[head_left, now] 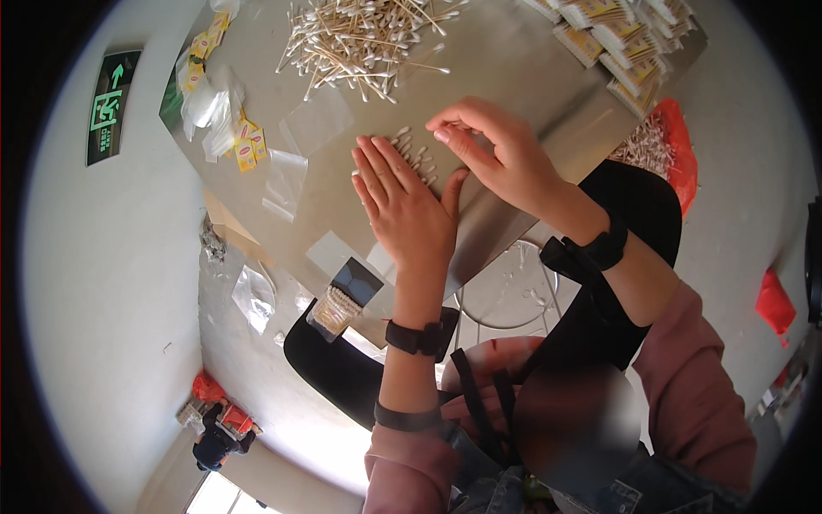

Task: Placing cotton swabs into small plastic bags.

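My left hand (396,201) lies flat over a small row of cotton swabs (418,158) on the metal-topped table (531,111). Its fingers are stretched out, with the thumb spread to the right; the palm hides part of the swabs. Just right of them is my right hand (501,150), its fingers loosely curved and the thumb near the index fingertip. Nothing shows between those fingers. Beyond both hands, a big loose heap of cotton swabs (364,43) covers the far part of the table.
Packed swab bundles (629,51) are stacked at the far right. Clear plastic bags (285,180) and yellow cards (248,144) lie to the left. At the near left edge rests a filled swab pack (335,311). A red bag of swabs (676,154) stands beyond the right edge. Another person (218,441) is low at left.
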Motion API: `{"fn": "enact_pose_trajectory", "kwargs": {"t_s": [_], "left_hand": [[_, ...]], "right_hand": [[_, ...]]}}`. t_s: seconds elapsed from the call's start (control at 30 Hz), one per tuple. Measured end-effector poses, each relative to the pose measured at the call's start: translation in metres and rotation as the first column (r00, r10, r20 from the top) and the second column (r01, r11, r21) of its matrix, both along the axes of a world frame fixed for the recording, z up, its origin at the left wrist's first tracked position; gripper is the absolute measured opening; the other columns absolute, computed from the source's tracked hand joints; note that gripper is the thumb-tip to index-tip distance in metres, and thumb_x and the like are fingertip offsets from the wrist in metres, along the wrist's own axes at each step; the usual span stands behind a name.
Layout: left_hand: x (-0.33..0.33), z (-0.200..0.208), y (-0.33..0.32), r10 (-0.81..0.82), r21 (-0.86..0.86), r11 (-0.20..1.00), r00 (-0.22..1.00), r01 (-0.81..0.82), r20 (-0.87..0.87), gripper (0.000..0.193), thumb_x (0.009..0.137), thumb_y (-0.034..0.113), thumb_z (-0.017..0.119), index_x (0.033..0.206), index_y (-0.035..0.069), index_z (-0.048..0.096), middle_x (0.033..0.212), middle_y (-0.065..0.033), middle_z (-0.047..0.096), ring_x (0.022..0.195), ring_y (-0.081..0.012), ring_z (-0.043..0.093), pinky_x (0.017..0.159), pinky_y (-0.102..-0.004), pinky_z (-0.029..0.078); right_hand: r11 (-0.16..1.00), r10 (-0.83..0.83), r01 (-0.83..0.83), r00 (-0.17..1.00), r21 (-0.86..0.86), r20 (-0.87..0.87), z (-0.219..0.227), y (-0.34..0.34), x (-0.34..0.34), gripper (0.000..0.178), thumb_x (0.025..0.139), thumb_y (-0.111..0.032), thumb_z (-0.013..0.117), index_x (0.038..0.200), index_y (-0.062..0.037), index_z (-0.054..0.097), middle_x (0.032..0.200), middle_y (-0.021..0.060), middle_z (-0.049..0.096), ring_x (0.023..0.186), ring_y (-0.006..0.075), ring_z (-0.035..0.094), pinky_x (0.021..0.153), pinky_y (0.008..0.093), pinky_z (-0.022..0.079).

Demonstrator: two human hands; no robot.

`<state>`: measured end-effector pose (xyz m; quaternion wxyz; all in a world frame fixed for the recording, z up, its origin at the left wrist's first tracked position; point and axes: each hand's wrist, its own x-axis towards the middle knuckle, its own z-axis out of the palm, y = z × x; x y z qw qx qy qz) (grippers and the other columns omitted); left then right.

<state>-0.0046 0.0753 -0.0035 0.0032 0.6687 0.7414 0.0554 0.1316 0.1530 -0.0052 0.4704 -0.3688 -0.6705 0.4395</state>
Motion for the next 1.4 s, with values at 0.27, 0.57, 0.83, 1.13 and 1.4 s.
{"fn": "enact_pose_trajectory", "kwargs": {"t_s": [0.27, 0.57, 0.83, 1.13, 1.4], "left_hand": [[0.027, 0.004, -0.03, 0.105, -0.098, 0.99, 0.993, -0.1, 0.053, 0.096, 0.098, 0.066, 0.043, 0.157, -0.006, 0.02, 0.164, -0.0265, 0.021, 0.152, -0.0437, 0.019, 0.123, -0.0553, 0.013], [-0.008, 0.006, -0.041, 0.133, 0.195, 0.859, 0.573, -0.474, 0.809, 0.076, 0.108, 0.053, 0.03, 0.16, -0.002, 0.014, 0.166, -0.0181, 0.02, 0.154, -0.0332, 0.019, 0.124, -0.0485, 0.014], [0.004, 0.011, -0.022, -0.07, 0.087, 0.736, 0.052, -0.671, 0.996, 0.072, 0.109, 0.051, 0.026, 0.16, 0.002, 0.012, 0.165, -0.0188, 0.022, 0.154, -0.0289, 0.019, 0.126, -0.0435, 0.011], [0.004, 0.016, -0.028, 0.061, 0.187, 0.795, 0.384, -0.577, 0.921, 0.075, 0.107, 0.051, 0.036, 0.158, -0.002, 0.02, 0.164, -0.0209, 0.024, 0.154, -0.0338, 0.02, 0.125, -0.0464, 0.015], [-0.009, -0.001, -0.007, 0.004, -0.019, 1.0, 0.996, -0.002, 0.091, 0.101, 0.095, 0.065, 0.05, 0.154, -0.012, 0.022, 0.16, -0.0316, 0.025, 0.152, -0.0427, 0.02, 0.122, -0.0529, 0.02]], "right_hand": [[0.987, -0.035, 0.023, 0.997, -0.157, -0.071, -0.001, 0.0, -0.014, 0.011, 0.099, -0.008, 0.062, 0.109, -0.0031, 0.065, 0.099, 0.0091, 0.07, 0.087, 0.0228, 0.069, 0.078, 0.0337, 0.054], [0.978, 0.059, -0.096, 0.979, -0.184, -0.197, -0.011, -0.004, -0.032, 0.029, 0.105, -0.017, 0.055, 0.13, -0.0017, 0.058, 0.127, 0.0119, 0.062, 0.115, 0.0219, 0.061, 0.097, 0.035, 0.05], [0.907, 0.132, -0.249, 0.934, -0.339, -0.332, -0.004, -0.029, -0.051, 0.044, 0.109, -0.032, 0.047, 0.141, -0.0019, 0.05, 0.138, 0.0107, 0.056, 0.124, 0.0178, 0.053, 0.107, 0.0334, 0.042], [0.897, 0.125, -0.229, 0.952, -0.377, -0.281, 0.003, -0.015, -0.036, 0.058, 0.11, -0.043, 0.035, 0.143, 0.0041, 0.045, 0.149, 0.0174, 0.049, 0.141, 0.0242, 0.044, 0.119, 0.039, 0.032], [0.931, 0.035, -0.147, 0.947, -0.333, -0.32, 0.004, -0.013, -0.024, 0.052, 0.111, -0.039, 0.036, 0.139, 0.0026, 0.05, 0.142, 0.0184, 0.055, 0.134, 0.0268, 0.053, 0.112, 0.0405, 0.04]]}}
